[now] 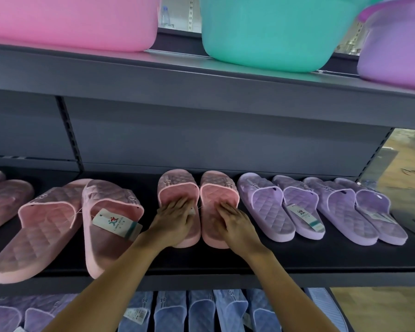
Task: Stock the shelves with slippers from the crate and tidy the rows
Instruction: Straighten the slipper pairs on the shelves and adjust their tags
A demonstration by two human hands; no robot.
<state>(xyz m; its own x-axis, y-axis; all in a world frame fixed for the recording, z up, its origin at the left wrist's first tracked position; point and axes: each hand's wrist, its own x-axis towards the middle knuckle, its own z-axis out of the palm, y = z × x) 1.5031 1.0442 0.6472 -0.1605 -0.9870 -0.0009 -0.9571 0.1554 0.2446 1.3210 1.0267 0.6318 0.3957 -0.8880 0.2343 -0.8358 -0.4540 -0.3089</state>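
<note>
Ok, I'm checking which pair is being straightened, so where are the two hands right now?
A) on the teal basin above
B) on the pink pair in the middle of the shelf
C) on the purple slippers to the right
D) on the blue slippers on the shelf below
B: the left hand and right hand lie flat with straight fingers, one on each slipper of the pink pair; the purple slippers beside them are not touched.

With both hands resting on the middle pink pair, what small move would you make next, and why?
Probably move the left hand over to the tagged pink slipper and lay it flat. The middle pink pair, under the left hand and right hand, sits straight and side by side, while that slipper looks tilted and overlaps its mate.
</note>
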